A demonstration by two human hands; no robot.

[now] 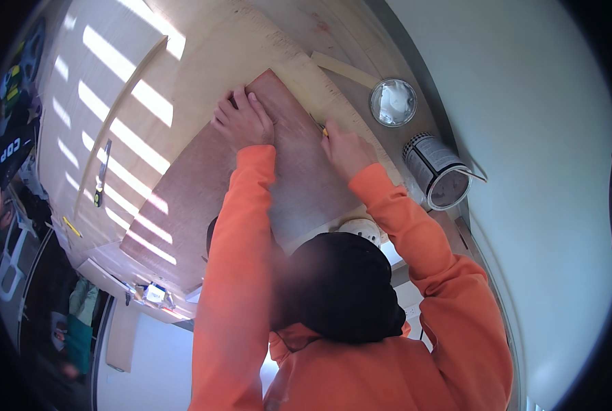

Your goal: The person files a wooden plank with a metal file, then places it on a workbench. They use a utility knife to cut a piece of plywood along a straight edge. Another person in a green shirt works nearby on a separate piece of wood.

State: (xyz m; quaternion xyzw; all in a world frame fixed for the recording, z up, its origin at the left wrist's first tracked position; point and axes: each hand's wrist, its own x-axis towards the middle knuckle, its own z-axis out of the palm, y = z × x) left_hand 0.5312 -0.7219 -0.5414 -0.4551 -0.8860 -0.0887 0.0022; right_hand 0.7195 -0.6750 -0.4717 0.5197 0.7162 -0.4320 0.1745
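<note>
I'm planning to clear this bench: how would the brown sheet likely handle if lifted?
The brown sheet would probably feel fairly stiff, since it lies flat with straight edges. It looks thin, so it may be light for its breadth.

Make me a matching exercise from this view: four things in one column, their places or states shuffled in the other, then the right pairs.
Column one
1. Left hand
2. Right hand
3. Metal can
4. Long tool with a black-and-yellow handle

Column two
A. Lying to the left of the brown sheet
B. Gripping a partly yellow tool
C. Resting on the sheet, close to its far corner
D. To the right of the sheet

Pairs: 1-C, 2-B, 3-D, 4-A
</note>
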